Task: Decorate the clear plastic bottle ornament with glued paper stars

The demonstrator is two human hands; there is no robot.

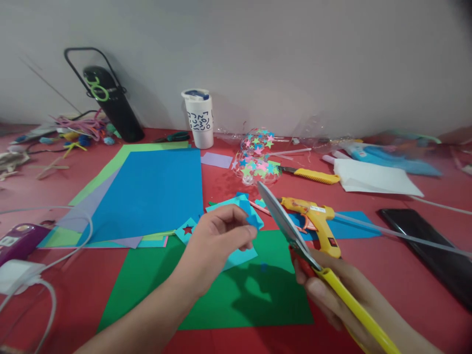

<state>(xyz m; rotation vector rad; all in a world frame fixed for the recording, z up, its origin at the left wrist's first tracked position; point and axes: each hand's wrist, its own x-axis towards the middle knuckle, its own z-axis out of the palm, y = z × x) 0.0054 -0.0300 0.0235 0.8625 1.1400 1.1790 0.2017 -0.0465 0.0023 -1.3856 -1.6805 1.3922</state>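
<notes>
My left hand (pixel 216 241) is closed in a pinch on a small piece of blue paper (pixel 251 216), held above a green sheet (pixel 265 295). My right hand (pixel 332 290) grips yellow-handled scissors (pixel 291 226); their blades are together and point up and to the left, close to the blue piece. A light-blue scrap (pixel 239 256) hangs just under my left fingers. A cut-out scrap with a star-shaped hole (pixel 187 229) lies left of my left hand.
A stack of coloured sheets topped by blue (pixel 147 191) lies at left. A yellow glue gun (pixel 317 221), a clear ball of paper stars (pixel 258 157), a yellow knife (pixel 313 174), white paper (pixel 372 177), a phone (pixel 431 250), a white cup (pixel 199 118) and cables (pixel 44 275) surround the work.
</notes>
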